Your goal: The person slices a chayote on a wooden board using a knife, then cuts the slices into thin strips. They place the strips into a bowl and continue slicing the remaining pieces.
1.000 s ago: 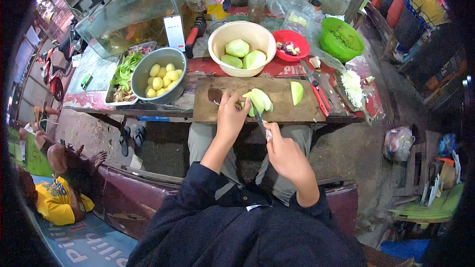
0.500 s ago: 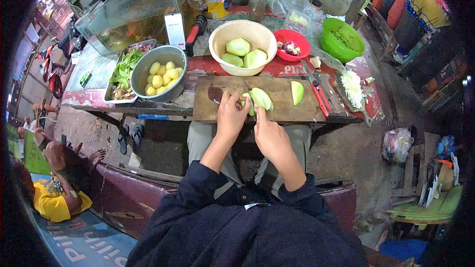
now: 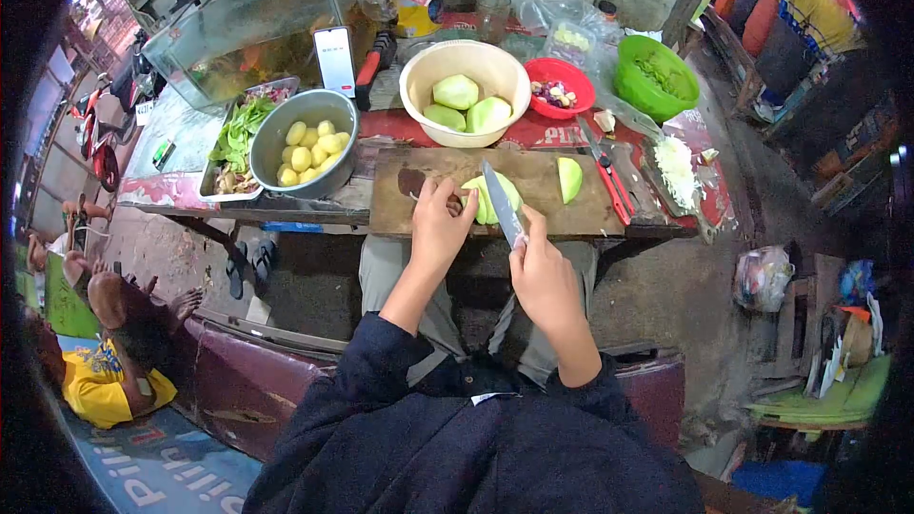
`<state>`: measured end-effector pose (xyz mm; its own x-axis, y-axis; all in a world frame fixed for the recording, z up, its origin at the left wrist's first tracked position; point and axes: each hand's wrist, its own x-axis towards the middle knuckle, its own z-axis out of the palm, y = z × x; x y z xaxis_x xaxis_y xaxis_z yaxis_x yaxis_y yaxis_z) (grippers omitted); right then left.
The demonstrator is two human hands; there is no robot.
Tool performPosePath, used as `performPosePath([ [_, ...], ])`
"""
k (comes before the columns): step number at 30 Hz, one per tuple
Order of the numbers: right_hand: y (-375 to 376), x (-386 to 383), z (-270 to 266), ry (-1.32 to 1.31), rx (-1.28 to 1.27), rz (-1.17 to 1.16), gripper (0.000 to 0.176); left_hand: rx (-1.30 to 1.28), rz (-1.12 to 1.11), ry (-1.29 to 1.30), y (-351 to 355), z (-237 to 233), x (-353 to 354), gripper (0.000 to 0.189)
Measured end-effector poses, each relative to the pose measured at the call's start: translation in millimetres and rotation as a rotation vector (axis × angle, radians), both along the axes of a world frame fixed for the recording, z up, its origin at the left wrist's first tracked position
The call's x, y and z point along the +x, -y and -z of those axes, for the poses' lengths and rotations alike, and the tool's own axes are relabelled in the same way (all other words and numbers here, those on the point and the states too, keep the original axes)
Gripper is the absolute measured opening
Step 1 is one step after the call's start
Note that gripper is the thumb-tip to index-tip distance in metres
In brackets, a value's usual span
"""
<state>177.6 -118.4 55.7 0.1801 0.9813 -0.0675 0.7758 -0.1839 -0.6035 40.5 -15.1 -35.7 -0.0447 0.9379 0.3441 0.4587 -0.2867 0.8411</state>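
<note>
On the wooden cutting board (image 3: 571,218), my left hand (image 3: 441,228) has its fingers curled against the left side of a sliced pale green chayote (image 3: 482,207). My right hand (image 3: 545,281) grips a kitchen knife (image 3: 499,196), its blade tilted over the slices and pointing away from me. The knife handle is mostly hidden in the fist. A separate chayote wedge (image 3: 569,179) lies on the right part of the board. Behind the board, a cream bowl (image 3: 410,95) contains larger peeled chayote pieces (image 3: 455,92).
Left of the board stand a grey pot (image 3: 269,148) of peeled potatoes and a tray (image 3: 211,183) with leafy greens. To the right are a red bowl (image 3: 587,82) of shallots and garlic, a green basket (image 3: 687,103), red-handled scissors (image 3: 614,188) and shredded white vegetable (image 3: 675,171). Someone in yellow (image 3: 95,390) is at left.
My right hand has moved slightly right and toward me, and the knife blade now leans across the slices in plain view. The left hand stays nearly where it was.
</note>
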Motion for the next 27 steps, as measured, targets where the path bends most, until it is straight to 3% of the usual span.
performPosePath([
  [27, -3.1, -12.8, 17.9, 0.117, 0.072, -0.128, 0.016, 0.03, 0.014, -0.04, 1.3, -3.7, 0.8, 0.018],
])
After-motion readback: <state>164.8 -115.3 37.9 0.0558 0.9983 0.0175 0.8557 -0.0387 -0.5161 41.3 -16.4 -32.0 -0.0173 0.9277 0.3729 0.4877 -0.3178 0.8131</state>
